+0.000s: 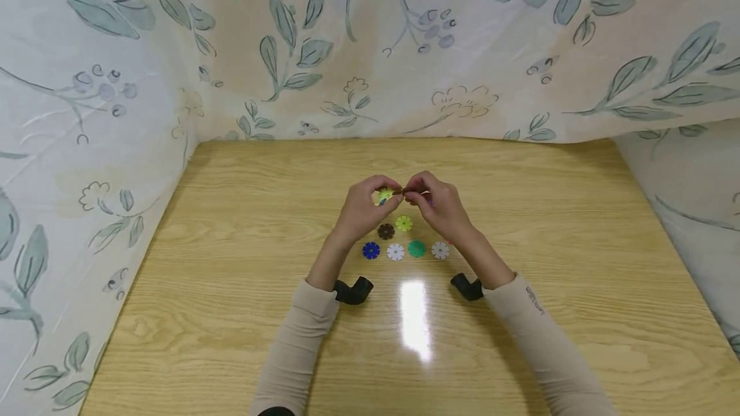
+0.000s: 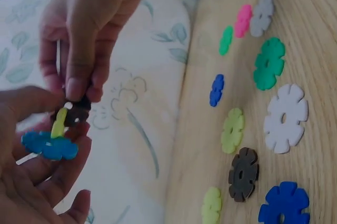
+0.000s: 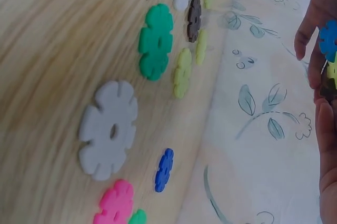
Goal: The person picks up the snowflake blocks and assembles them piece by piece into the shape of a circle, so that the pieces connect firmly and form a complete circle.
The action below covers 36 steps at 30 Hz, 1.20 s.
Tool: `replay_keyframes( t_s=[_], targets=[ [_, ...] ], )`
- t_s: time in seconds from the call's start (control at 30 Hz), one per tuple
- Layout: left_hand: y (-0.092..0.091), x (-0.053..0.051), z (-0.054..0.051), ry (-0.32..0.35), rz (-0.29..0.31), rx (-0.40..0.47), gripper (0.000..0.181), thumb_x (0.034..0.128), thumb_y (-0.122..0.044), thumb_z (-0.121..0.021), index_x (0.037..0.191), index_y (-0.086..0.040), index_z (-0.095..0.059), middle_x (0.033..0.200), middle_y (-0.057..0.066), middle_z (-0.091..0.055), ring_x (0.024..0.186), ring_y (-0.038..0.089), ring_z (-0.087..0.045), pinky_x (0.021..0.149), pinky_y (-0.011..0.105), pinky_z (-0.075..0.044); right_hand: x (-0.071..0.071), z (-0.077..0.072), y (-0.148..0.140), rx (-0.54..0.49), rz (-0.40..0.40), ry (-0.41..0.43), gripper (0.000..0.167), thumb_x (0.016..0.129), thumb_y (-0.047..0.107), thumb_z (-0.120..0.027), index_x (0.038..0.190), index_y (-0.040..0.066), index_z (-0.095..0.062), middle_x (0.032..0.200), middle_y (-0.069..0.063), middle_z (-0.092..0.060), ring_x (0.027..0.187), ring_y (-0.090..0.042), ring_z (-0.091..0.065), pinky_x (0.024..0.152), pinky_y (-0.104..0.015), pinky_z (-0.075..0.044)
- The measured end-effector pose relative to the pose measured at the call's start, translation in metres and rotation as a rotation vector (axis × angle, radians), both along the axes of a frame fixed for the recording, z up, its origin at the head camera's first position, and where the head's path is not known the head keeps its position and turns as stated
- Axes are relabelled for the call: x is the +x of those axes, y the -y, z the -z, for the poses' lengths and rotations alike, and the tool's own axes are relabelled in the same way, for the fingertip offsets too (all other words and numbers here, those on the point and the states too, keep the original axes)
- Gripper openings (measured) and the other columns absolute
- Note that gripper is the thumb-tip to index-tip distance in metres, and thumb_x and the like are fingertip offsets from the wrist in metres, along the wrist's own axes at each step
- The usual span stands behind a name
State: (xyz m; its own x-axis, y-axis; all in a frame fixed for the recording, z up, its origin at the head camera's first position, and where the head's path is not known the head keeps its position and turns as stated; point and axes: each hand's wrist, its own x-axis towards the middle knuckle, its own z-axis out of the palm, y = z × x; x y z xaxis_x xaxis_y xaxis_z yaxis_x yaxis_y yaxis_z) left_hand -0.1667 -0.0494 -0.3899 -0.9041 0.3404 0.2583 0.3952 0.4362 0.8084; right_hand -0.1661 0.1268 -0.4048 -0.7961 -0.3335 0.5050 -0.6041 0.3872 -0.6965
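Both hands meet over the far middle of the table in the head view. My left hand (image 1: 363,209) holds a small cluster of notched, flower-shaped plastic discs. Seen in the left wrist view, the cluster has a light blue disc (image 2: 50,146), a yellow disc (image 2: 59,123) standing edge-on in it, and a brown disc (image 2: 79,115) beyond. My right hand (image 1: 444,210) pinches at the brown end with thumb and fingers. Fingertips hide part of the brown disc, so how it joins the yellow one cannot be told.
Loose discs lie nearer the body: dark blue (image 1: 371,250), white (image 1: 396,251), green (image 1: 416,248), light grey (image 1: 440,250), brown (image 1: 386,231) and yellow (image 1: 404,223). A pink disc (image 3: 115,203) is beside the grey one. Floral cloth (image 1: 347,50) hangs behind the wooden table (image 1: 248,223).
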Motion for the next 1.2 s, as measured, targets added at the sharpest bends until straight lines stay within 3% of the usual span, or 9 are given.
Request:
replay_keyframes(
  t_s=[0.13,0.23,0.37,0.5,0.67,0.77,0.87,1.03,1.2],
  targets=[
    [-0.001,0.001,-0.001,-0.073,-0.028,-0.082,0.009,0.0869,-0.014,-0.063,0.092,-0.006,-0.066,0.093,0.006,-0.068,0.089,0.017,-0.063,0.08,0.032,-0.05,0.0,-0.002,0.002,-0.009,-0.028,0.047,0.016,0.086,-0.003,-0.057,0.102,-0.004,-0.055,0.09,-0.016,-0.066,0.077,-0.023,-0.067,0.066,-0.026,-0.056],
    [0.0,0.001,0.0,-0.088,-0.061,-0.103,0.007,0.0864,-0.014,-0.063,0.088,-0.007,-0.066,0.089,0.005,-0.068,0.086,0.017,-0.063,0.079,0.034,-0.05,0.0,-0.001,0.0,0.041,-0.032,0.133,0.022,0.088,-0.003,-0.056,0.109,-0.005,-0.055,0.097,-0.019,-0.066,0.082,-0.026,-0.067,0.068,-0.028,-0.056],
    [0.005,0.001,0.002,-0.049,-0.085,-0.09,0.008,0.0859,-0.015,-0.064,0.086,-0.008,-0.067,0.088,0.005,-0.069,0.087,0.017,-0.063,0.081,0.036,-0.051,-0.003,0.004,-0.004,0.271,-0.031,0.292,0.023,0.087,0.002,-0.06,0.109,-0.005,-0.06,0.099,-0.02,-0.064,0.085,-0.027,-0.064,0.072,-0.034,-0.054],
    [0.01,0.001,0.005,-0.004,-0.092,-0.037,0.008,0.0857,-0.014,-0.064,0.086,-0.006,-0.067,0.088,0.007,-0.069,0.088,0.02,-0.064,0.083,0.04,-0.051,-0.006,0.01,0.0,0.546,-0.056,0.369,0.029,0.083,0.01,-0.067,0.107,-0.006,-0.062,0.095,-0.018,-0.059,0.085,-0.026,-0.058,0.074,-0.036,-0.051],
    [0.011,0.001,0.009,0.026,-0.087,0.005,0.008,0.0859,-0.013,-0.064,0.086,-0.006,-0.066,0.089,0.008,-0.069,0.091,0.022,-0.063,0.086,0.044,-0.05,-0.007,0.021,0.007,0.659,-0.052,0.479,0.031,0.083,0.015,-0.069,0.108,0.0,-0.058,0.098,-0.014,-0.052,0.084,-0.023,-0.051,0.071,-0.033,-0.046],
    [0.012,0.001,0.011,0.035,-0.085,0.013,0.008,0.086,-0.013,-0.064,0.085,-0.006,-0.066,0.089,0.008,-0.069,0.092,0.022,-0.063,0.087,0.045,-0.05,-0.007,0.025,0.007,0.635,-0.045,0.502,0.026,0.083,0.013,-0.068,0.101,0.0,-0.055,0.092,-0.012,-0.051,0.078,-0.021,-0.047,0.066,-0.03,-0.043],
    [0.013,0.0,0.013,0.035,-0.084,0.014,0.007,0.0857,-0.013,-0.064,0.085,-0.006,-0.066,0.088,0.008,-0.069,0.091,0.021,-0.063,0.087,0.044,-0.05,-0.006,0.027,0.004,0.548,-0.023,0.525,0.023,0.082,0.011,-0.069,0.095,0.0,-0.054,0.083,-0.01,-0.052,0.07,-0.018,-0.046,0.061,-0.027,-0.04],
    [0.014,0.0,0.016,0.042,-0.09,-0.013,0.008,0.0846,-0.015,-0.066,0.084,-0.007,-0.067,0.087,0.006,-0.07,0.091,0.019,-0.063,0.086,0.04,-0.05,-0.005,0.024,-0.005,0.284,0.032,0.586,0.012,0.087,0.007,-0.061,0.093,-0.003,-0.058,0.076,-0.013,-0.061,0.065,-0.019,-0.056,0.058,-0.024,-0.045],
    [0.013,0.001,0.018,0.052,-0.084,-0.034,0.009,0.0844,-0.016,-0.067,0.084,-0.007,-0.067,0.088,0.005,-0.07,0.091,0.019,-0.062,0.084,0.04,-0.049,-0.005,0.013,-0.009,-0.009,0.066,0.644,0.019,0.091,0.007,-0.056,0.101,-0.008,-0.06,0.085,-0.02,-0.064,0.071,-0.029,-0.063,0.064,-0.032,-0.055]
  ],
)
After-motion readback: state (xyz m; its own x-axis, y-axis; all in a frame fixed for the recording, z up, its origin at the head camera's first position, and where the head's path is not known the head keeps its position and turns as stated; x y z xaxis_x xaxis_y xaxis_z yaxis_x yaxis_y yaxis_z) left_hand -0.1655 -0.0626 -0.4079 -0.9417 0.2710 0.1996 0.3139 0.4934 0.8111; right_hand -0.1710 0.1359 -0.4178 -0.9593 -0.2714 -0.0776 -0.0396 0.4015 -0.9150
